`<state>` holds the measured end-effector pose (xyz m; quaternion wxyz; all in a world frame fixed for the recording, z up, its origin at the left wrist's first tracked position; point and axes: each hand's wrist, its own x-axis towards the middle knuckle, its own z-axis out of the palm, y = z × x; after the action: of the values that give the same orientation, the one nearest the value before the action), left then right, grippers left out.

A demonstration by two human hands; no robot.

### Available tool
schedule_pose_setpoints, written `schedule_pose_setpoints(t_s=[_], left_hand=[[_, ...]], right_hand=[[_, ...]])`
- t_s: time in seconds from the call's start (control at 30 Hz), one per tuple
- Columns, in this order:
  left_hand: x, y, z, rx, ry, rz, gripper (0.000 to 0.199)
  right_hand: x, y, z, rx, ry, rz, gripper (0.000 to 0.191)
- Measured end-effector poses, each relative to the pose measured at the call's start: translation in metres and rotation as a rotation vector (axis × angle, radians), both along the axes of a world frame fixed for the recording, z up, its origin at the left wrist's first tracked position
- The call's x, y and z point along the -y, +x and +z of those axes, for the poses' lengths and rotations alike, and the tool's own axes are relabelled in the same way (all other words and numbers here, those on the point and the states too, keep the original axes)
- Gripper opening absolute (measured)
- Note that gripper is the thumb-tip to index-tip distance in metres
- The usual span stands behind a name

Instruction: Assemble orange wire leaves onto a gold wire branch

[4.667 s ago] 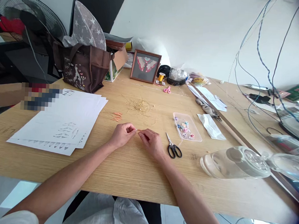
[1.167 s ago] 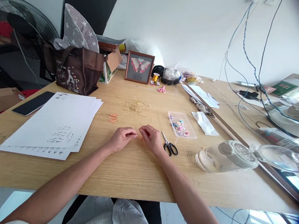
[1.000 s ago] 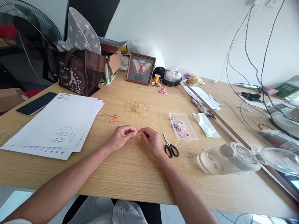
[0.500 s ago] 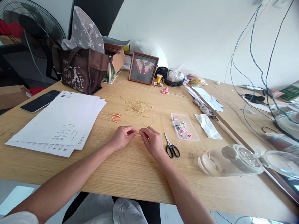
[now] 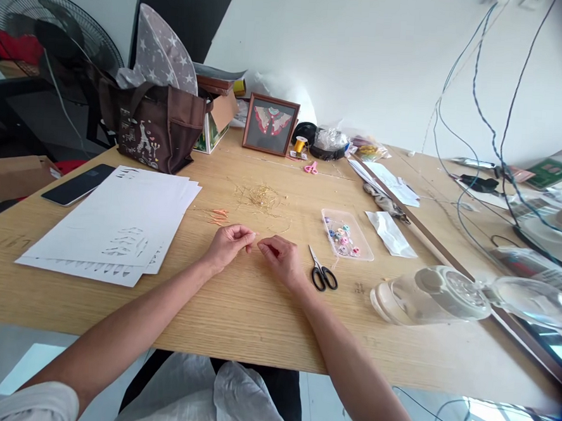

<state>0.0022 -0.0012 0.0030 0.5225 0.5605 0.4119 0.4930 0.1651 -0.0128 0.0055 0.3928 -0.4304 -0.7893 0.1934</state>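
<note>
My left hand (image 5: 231, 244) is closed in a pinch, thumb against forefinger, over the middle of the wooden table. Close to its right, my right hand (image 5: 281, 256) pinches in the same way, with a small gap between the fingertips. A very thin, faintly orange piece seems to run between them, too small to name. Several slim orange pieces with fine wire tails (image 5: 219, 216) lie beyond my left hand. A loose tangle of gold wire (image 5: 261, 197) lies past both hands. Black-handled scissors (image 5: 323, 276) rest to the right of my right hand, blades pointing away.
A clear plastic tray (image 5: 362, 248) holds small colourful spools. Farther right are a white paper packet (image 5: 390, 233) and a clear bottle (image 5: 423, 298). Paper sheets (image 5: 94, 224) and a dark phone (image 5: 79, 184) lie left. Pink scissors (image 5: 311, 167) and a framed winged piece (image 5: 270, 125) are behind.
My hands have drawn slightly apart at the fingertips, and the left wrist has turned a little upward. Both stay pinched. The view has shifted slightly.
</note>
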Motion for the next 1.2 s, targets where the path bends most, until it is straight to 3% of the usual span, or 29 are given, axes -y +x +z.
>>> schedule_pose_setpoints(t_s=[0.2,0.37,0.53,0.83,1.0,1.1,1.2], left_hand=[[-0.001,0.000,-0.006,-0.224,0.087,0.047,0.018],[0.003,0.002,-0.001,-0.425,0.271,-0.045,0.010],[0.002,0.002,0.002,-0.256,0.168,-0.112,0.013],[0.002,0.004,0.003,0.313,-0.197,-0.042,0.021],[0.004,0.006,0.004,0.292,-0.240,0.002,0.029],[0.003,0.005,0.003,0.221,-0.264,0.072,0.035],[0.000,0.003,0.001,0.204,-0.255,0.081,0.036]], right_hand=[[0.003,-0.001,0.002,0.091,0.075,-0.003,0.018],[-0.003,0.005,0.004,0.087,0.082,-0.054,0.019],[-0.008,0.009,0.002,-0.005,-0.001,-0.064,0.016],[0.001,-0.004,-0.002,0.099,0.014,0.053,0.019],[0.003,-0.004,0.000,0.233,0.078,0.049,0.018],[-0.002,0.009,0.016,0.252,0.146,-0.094,0.017],[-0.001,0.031,0.045,0.158,0.199,-0.319,0.019]])
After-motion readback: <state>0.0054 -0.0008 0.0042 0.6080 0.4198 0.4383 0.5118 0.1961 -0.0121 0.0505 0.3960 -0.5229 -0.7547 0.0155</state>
